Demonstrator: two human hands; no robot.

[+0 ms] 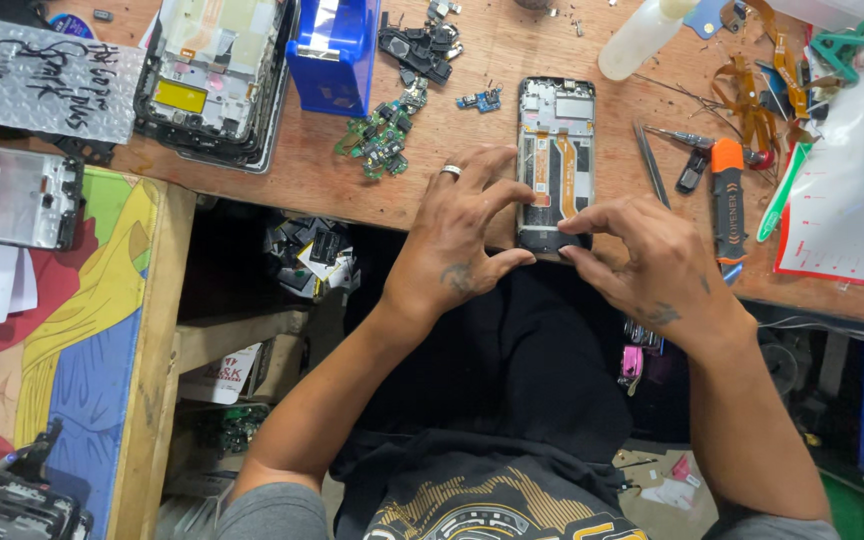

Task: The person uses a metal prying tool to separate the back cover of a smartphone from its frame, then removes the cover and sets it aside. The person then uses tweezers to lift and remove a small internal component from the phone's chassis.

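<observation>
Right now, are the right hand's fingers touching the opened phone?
Touching. The head view shows the right hand with fingers pressed on the opened phone's lower end.

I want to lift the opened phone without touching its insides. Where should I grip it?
Grip the opened phone by its two long side edges, coming from above. It lies flat on the table, open side up with boards and orange flex cables exposed, so pinching the frame probably avoids them.

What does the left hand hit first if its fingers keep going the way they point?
The left hand points up and right across the bench, fingertips already on the opened phone. Further along that line lies the white squeeze bottle, though depth is hard to judge.
</observation>
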